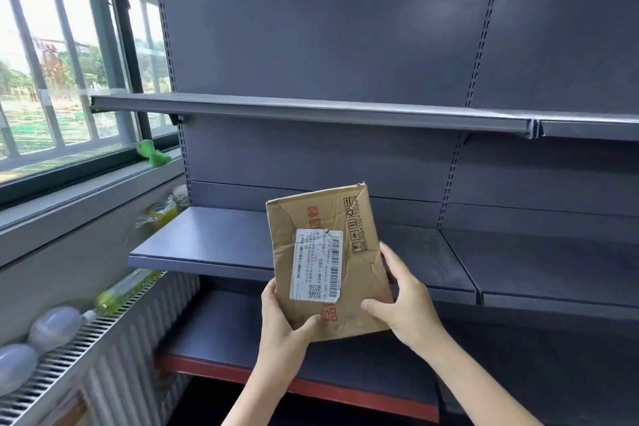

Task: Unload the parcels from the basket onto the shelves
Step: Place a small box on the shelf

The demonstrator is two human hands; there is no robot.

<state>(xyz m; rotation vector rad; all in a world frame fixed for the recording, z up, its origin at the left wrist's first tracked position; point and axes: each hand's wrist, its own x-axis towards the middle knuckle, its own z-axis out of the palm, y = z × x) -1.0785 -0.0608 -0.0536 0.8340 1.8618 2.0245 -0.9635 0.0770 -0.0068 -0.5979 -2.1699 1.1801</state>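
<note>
A flat brown cardboard parcel (349, 225) with a white barcode label and red print is held upright in front of the grey shelving. My left hand (281, 318) grips its lower left corner, thumb across the front. My right hand (404, 301) holds its right edge, thumb on the front near the bottom. The parcel hangs in the air in front of the middle shelf (214, 245). The upper shelf (311, 111) and the lowest shelf (224, 349) with a red front edge carry nothing. The basket is out of view.
A window ledge on the left holds a green toy (152, 154). Below it, a slatted radiator cover (69, 356) carries a green bottle (124, 290) and light bulbs (55, 327). A second shelving bay (560, 266) continues to the right.
</note>
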